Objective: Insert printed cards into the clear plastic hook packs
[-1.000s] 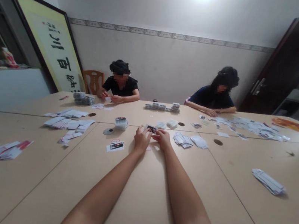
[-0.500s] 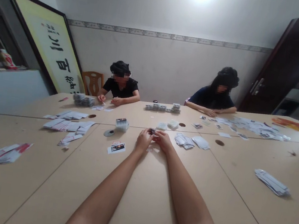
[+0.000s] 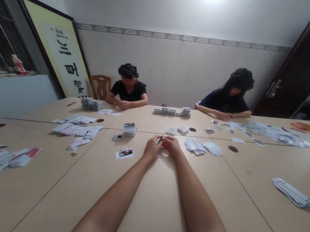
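My left hand and right hand pinch a small dark card, mostly hidden by fingers, mid-table. Left stands a card stack, a printed card nearer; white slips lie right.

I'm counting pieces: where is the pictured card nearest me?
In the head view, the pictured card lies on the table, left of your left hand and nearer you than the grey disc.
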Demonstrator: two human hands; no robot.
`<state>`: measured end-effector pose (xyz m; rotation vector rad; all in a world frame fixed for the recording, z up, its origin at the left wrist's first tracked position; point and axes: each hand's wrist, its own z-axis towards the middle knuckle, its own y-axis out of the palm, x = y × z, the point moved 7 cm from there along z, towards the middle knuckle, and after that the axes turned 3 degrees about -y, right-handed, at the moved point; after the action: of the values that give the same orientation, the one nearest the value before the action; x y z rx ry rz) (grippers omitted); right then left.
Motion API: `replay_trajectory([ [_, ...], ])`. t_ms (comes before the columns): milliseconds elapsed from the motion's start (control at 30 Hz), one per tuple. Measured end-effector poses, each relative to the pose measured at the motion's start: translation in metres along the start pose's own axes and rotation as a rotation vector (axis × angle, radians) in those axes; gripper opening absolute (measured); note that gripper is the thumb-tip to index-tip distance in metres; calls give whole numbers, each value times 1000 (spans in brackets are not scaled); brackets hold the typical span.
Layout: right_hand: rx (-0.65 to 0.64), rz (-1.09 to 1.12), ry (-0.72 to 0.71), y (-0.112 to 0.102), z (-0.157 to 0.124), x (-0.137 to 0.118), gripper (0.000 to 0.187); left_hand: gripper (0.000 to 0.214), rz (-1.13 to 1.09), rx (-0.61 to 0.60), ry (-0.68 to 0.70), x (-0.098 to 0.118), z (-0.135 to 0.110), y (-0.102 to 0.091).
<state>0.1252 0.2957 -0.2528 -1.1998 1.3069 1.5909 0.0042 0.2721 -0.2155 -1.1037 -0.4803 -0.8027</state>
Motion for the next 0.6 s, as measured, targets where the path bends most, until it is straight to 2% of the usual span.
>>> replay_trajectory([
  [233, -13, -26, -7, 1, 2, 1, 34, 34, 68, 27, 18, -4, 3, -3],
  [600, -34, -50, -13, -1, 7, 4, 34, 34, 101, -45, 89, -1, 4, -2],
])
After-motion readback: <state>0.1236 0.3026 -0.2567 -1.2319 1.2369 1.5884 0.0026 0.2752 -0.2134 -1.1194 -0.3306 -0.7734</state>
